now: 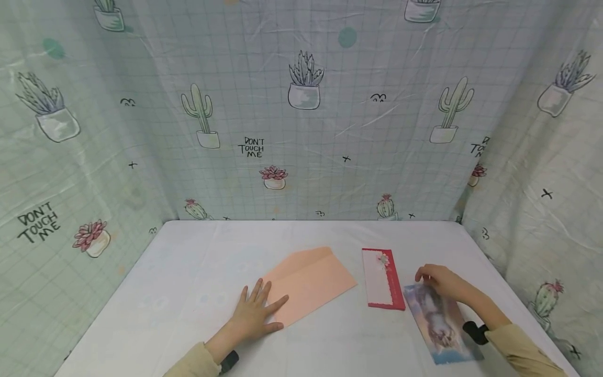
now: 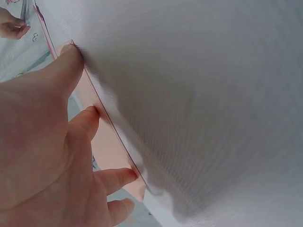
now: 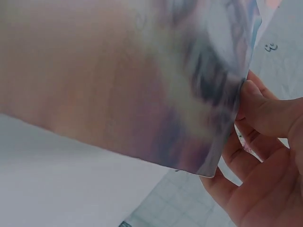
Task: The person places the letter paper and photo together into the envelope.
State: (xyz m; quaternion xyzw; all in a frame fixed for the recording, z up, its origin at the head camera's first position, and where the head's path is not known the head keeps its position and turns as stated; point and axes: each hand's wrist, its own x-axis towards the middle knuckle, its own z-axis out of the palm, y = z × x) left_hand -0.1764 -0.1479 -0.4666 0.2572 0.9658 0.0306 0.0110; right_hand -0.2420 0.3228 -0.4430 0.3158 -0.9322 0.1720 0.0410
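A peach envelope (image 1: 308,285) lies at a slant on the white table, its flap unfolded toward the back. My left hand (image 1: 254,314) rests on its left end with the fingers spread; the left wrist view has the fingertips (image 2: 127,175) along the envelope's edge. On the right, my right hand (image 1: 443,283) pinches the far edge of a blurry printed picture card (image 1: 440,327), blue and brownish. In the right wrist view the thumb (image 3: 253,92) is at the card's edge and the other fingers reach behind it.
Between the envelope and the picture card lies a red and pale pink card (image 1: 377,277) with a flower decoration. A cactus-print curtain (image 1: 301,131) surrounds the back and sides of the table (image 1: 198,272). Each wrist bears a dark band.
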